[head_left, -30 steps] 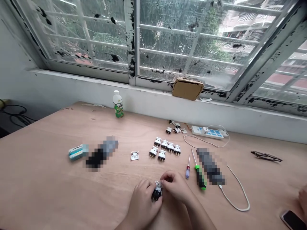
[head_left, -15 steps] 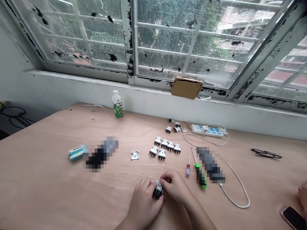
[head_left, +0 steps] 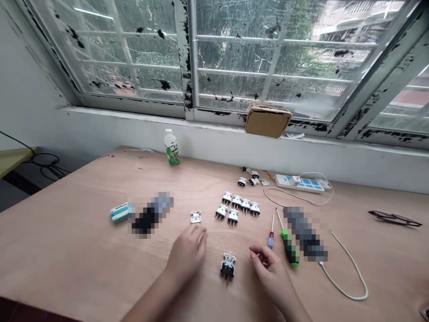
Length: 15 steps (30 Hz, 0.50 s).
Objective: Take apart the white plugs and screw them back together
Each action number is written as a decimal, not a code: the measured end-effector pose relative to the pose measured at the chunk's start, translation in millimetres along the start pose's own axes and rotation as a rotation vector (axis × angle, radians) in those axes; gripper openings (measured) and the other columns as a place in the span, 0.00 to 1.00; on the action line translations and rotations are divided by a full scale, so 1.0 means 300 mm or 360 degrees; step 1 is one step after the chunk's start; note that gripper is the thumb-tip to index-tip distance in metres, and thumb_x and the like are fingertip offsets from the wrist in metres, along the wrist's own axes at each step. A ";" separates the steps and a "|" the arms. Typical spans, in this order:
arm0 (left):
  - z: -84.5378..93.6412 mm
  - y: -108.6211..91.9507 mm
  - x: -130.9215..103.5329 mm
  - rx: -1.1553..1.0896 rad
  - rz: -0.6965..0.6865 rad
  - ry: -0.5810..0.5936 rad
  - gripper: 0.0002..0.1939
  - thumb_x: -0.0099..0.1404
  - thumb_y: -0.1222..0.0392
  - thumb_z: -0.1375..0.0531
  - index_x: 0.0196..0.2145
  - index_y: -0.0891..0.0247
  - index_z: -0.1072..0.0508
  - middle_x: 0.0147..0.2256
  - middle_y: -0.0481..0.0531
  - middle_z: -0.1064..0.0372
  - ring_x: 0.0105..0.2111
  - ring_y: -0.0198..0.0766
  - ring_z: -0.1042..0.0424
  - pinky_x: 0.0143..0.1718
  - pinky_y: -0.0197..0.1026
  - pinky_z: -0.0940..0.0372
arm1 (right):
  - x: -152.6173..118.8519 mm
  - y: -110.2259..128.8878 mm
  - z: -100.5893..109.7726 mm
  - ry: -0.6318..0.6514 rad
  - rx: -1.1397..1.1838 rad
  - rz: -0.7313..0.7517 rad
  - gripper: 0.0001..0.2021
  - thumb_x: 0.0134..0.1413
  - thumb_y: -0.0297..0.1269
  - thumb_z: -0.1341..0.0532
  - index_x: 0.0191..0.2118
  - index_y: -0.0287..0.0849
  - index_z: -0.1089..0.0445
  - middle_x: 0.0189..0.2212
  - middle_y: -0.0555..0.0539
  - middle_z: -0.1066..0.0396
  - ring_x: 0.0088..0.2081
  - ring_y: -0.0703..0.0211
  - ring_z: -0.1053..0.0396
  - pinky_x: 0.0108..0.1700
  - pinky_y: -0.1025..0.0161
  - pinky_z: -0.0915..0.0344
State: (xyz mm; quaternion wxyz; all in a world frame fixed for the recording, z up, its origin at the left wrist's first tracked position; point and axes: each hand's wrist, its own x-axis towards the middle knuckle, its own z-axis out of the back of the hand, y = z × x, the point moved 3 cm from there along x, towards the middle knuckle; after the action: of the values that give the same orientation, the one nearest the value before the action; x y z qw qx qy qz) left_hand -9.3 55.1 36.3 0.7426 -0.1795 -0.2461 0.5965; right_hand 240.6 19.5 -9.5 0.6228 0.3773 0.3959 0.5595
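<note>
A half-assembled power plug (head_left: 228,267), with a black base, metal prongs and a white half-shell, lies alone on the table between my hands. My left hand (head_left: 188,248) is to its left, palm down and fingers extended just short of a loose white plug cover (head_left: 196,217); nothing shows in its grasp. To the plug's right, my right hand (head_left: 270,266) hovers with loosely curled fingers, a gap between thumb and forefinger, holding nothing visible. Its fingertips are close to a small screwdriver (head_left: 271,239) with a red and blue handle.
Several assembled white plugs (head_left: 233,216) stand beyond my hands, with more plug parts (head_left: 254,181) behind. A green-and-black screwdriver (head_left: 290,250), a power strip (head_left: 300,183), a cable (head_left: 351,264) and glasses (head_left: 393,218) occupy the right. A bottle (head_left: 172,150) and a small box (head_left: 121,212) are left.
Both hands have let go of the plug, leaving it on the table. My left hand moved forward-left toward the loose cover; my right moved right. The camera view shifted slightly left.
</note>
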 end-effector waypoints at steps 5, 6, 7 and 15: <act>0.069 0.118 0.192 0.0246 0.0024 -0.0040 0.14 0.69 0.65 0.49 0.38 0.64 0.23 0.41 0.59 0.28 0.44 0.45 0.29 0.47 0.43 0.37 | -0.072 -0.001 -0.009 0.0020 -0.0010 0.0052 0.14 0.61 0.45 0.44 0.40 0.41 0.27 0.34 0.44 0.30 0.33 0.56 0.33 0.35 0.62 0.35; 0.069 0.128 0.215 0.0260 0.0015 0.0003 0.13 0.68 0.66 0.48 0.35 0.64 0.23 0.39 0.58 0.27 0.42 0.44 0.29 0.46 0.42 0.37 | -0.083 0.002 -0.013 0.0033 -0.0021 0.0067 0.14 0.62 0.45 0.44 0.40 0.41 0.27 0.34 0.45 0.31 0.33 0.56 0.33 0.35 0.63 0.36; 0.067 0.133 0.231 0.0271 0.0006 0.0045 0.13 0.66 0.67 0.48 0.32 0.64 0.23 0.37 0.58 0.27 0.41 0.43 0.28 0.45 0.41 0.37 | -0.094 0.004 -0.016 0.0038 -0.0035 0.0075 0.13 0.62 0.44 0.45 0.39 0.42 0.27 0.34 0.45 0.31 0.34 0.56 0.33 0.35 0.63 0.36; 0.047 0.136 0.274 0.0358 0.0031 0.0203 0.13 0.64 0.68 0.47 0.33 0.66 0.22 0.37 0.59 0.27 0.39 0.42 0.27 0.41 0.39 0.37 | -0.136 0.003 -0.006 0.0019 -0.0049 0.0122 0.11 0.61 0.42 0.43 0.35 0.42 0.27 0.32 0.45 0.30 0.33 0.57 0.32 0.34 0.64 0.35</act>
State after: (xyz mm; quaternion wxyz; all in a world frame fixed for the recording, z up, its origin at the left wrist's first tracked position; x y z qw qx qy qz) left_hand -36.2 143.9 37.4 0.7663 -0.1349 -0.1282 0.6149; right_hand 236.0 -20.9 -6.4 0.6044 0.3792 0.3761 0.5911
